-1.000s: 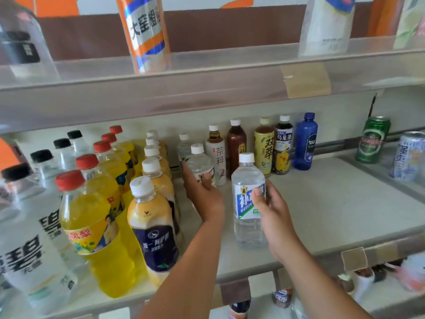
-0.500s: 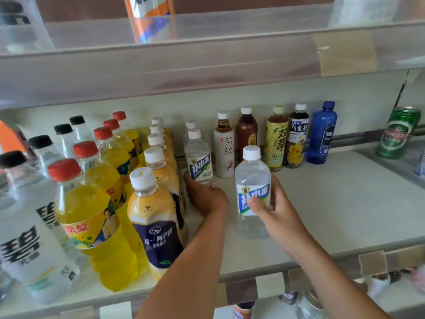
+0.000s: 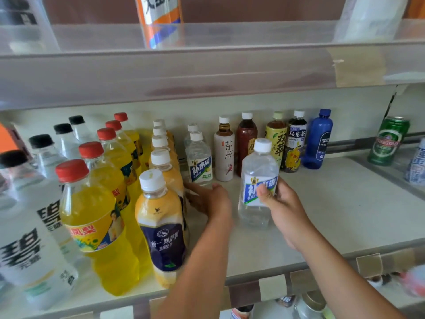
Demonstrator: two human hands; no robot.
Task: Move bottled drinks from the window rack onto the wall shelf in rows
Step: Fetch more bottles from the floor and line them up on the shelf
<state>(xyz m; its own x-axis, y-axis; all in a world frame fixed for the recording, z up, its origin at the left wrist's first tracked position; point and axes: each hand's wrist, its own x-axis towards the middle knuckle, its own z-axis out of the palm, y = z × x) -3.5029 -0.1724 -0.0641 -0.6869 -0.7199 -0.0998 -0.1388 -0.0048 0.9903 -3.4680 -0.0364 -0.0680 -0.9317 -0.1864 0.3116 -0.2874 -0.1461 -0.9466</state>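
Observation:
My right hand (image 3: pixel 284 209) grips a clear water bottle (image 3: pixel 257 171) with a white cap and a blue-and-white label, held slightly tilted just above the pale shelf (image 3: pixel 340 215). My left hand (image 3: pixel 210 200) lies low on the shelf at the foot of a second, matching water bottle (image 3: pixel 199 161). Its fingers reach left toward the milk tea row and hide that bottle's base. A third matching bottle (image 3: pixel 192 128) stands right behind the second.
Left of my hands stand rows of milk tea bottles (image 3: pixel 162 229), yellow red-capped bottles (image 3: pixel 92 217) and clear black-capped bottles (image 3: pixel 25 226). Tea bottles (image 3: pixel 225 153) and a blue bottle (image 3: pixel 318 139) line the back wall. A green can (image 3: pixel 388 141) stands far right. An upper shelf's clear rail (image 3: pixel 207 72) hangs overhead.
My left hand has let go of the second bottle's body and dropped to its foot. My right hand has carried the other bottle slightly right and tilted it.

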